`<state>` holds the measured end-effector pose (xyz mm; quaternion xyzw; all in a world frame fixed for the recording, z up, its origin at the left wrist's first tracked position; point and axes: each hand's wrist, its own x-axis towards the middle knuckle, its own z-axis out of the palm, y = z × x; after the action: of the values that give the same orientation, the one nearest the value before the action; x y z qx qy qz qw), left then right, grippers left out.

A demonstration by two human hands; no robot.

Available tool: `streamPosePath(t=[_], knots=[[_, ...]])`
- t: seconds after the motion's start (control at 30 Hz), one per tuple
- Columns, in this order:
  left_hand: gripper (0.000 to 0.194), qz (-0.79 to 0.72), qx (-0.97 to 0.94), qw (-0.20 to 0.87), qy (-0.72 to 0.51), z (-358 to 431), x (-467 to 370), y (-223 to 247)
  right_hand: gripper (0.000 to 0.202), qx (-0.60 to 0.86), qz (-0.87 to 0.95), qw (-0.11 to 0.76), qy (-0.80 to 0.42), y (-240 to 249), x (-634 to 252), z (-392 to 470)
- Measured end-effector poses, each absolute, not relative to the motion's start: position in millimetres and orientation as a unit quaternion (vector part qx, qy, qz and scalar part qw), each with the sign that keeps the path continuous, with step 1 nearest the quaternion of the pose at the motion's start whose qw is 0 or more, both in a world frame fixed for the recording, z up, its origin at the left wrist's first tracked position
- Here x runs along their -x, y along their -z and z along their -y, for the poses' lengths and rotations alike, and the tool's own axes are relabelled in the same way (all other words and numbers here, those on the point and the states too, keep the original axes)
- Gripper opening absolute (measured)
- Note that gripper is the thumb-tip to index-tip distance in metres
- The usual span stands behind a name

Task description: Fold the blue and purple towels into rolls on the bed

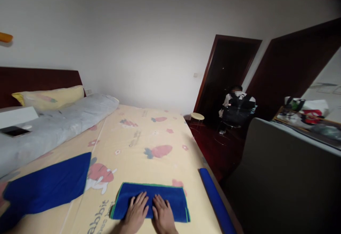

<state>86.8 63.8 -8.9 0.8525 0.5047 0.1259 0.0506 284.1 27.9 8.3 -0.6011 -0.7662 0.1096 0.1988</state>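
Note:
A blue towel [150, 190] with green edging lies folded into a flat rectangle on the bed. Both palms rest on it side by side near its middle. My left hand [135, 211] lies flat with its fingers stretched out and slightly apart. Just to its right, my right hand [163, 212] is also flat, fingers extended, pressing on the cloth. Another blue cloth [53, 184] is spread out on the bed at the left. Along the right edge of the bed lies a long blue roll [216, 200].
The bedsheet [138, 120] has a carrot and rabbit print. Grey bedding [77, 117], a yellow pillow [55, 97] and a phone [14, 131] are at the left. A stool [197, 116] and a seated person [236, 108] are beyond the bed. A dark panel [287, 177] stands at right.

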Motion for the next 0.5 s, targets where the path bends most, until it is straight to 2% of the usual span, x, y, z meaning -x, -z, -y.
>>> streamPosePath(t=[0.1,0.23,0.3,0.4,0.5], knots=[[0.053,-0.616,-0.782,0.065,-0.067,-76.8,-58.5,-5.2,0.053,0.697,0.688,0.195,-0.056,3.2,-330.1,-38.2],[0.054,-0.665,-0.743,0.009,-0.07,-81.8,-40.4,-9.0,0.062,0.746,0.637,0.196,0.01,12.9,-365.9,-42.9],[0.052,-0.635,-0.765,-0.006,-0.109,-78.0,-53.7,-5.7,0.059,0.727,0.654,0.209,0.015,6.8,-351.8,-41.6],[0.051,-0.525,-0.837,-0.001,-0.154,-69.6,-86.7,-1.7,0.048,0.619,0.753,0.22,-0.05,-9.9,-307.6,-36.6],[0.05,-0.48,-0.869,0.034,-0.117,-65.7,-102.0,-3.9,0.045,0.55,0.802,0.205,-0.111,-19.8,-281.9,-30.4]])
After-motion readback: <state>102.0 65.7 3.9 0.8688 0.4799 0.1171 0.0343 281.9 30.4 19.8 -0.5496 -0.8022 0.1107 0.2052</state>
